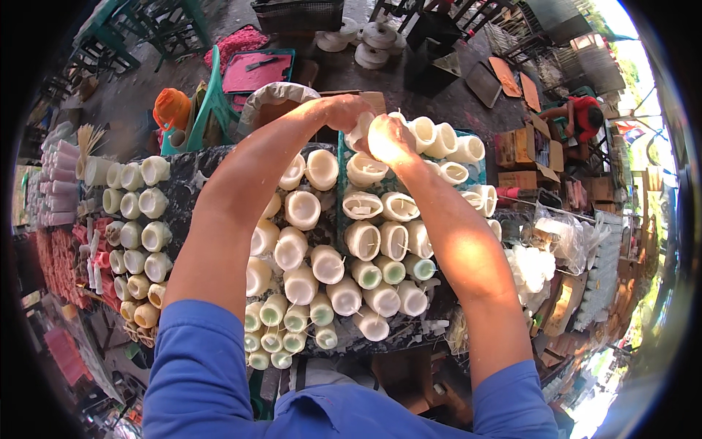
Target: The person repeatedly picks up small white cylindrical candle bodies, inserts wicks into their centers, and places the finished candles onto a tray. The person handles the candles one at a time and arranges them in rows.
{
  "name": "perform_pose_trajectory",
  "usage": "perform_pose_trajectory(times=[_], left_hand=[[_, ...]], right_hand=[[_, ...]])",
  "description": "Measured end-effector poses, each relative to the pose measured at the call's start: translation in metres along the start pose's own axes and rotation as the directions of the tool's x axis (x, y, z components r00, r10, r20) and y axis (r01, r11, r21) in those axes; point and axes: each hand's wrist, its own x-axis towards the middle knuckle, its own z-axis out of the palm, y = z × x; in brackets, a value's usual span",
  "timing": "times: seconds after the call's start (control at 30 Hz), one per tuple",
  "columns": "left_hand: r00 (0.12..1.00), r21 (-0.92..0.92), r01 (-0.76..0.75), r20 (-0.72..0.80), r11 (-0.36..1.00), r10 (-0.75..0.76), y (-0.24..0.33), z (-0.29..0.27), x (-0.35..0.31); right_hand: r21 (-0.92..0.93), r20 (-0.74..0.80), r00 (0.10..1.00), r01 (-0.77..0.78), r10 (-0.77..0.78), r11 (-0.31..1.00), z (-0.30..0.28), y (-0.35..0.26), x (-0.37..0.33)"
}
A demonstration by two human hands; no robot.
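Note:
Both my arms reach over the table to its far edge. My left hand (349,113) is closed around a white wax candle (359,132), which it partly hides. Right up against the same candle, my right hand (391,139) has its fingers bent in; their tips are hard to make out. Below and beside the hands, a teal tray (477,173) bears rows of white cup-shaped candles (364,206) with hollow tops, several showing a wick. More white candles (302,210) stand left of the tray, and small pale green ones (273,310) are nearer me.
Further candles stand in rows at the left (154,200), by a bundle of thin sticks (89,139). Behind the table are a green chair (212,110), a sack (278,94) and a pink-filled tray (257,72). Clear plastic bags (563,238) lie right. A person in red (583,117) is farther off.

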Motion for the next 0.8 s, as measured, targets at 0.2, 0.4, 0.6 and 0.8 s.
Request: perform_pose_trajectory(times=[0.2, 0.4, 0.6, 0.8], left_hand=[[1.000, -0.167, 0.005, 0.002, 0.986, -0.005, -0.004, 0.004, -0.008], [0.998, -0.067, -0.031, -0.057, 0.997, 0.027, -0.012, 0.010, -0.009], [0.998, -0.159, -0.018, -0.061, 0.987, 0.008, -0.013, -0.007, -0.035], [0.952, -0.175, -0.054, -0.307, 0.983, -0.003, -0.007, -0.018, -0.087]], right_hand=[[0.057, 0.023, 0.999, -0.037, 0.036, 0.998, 0.005, 0.002, 0.006], [0.077, -0.009, 0.995, 0.098, -0.097, 0.992, -0.003, 0.027, 0.011], [-0.083, -0.435, 0.853, 0.280, -0.288, 0.956, -0.020, 0.088, 0.007], [-0.346, -0.336, 0.717, 0.510, -0.611, 0.788, 0.021, 0.111, 0.040]])
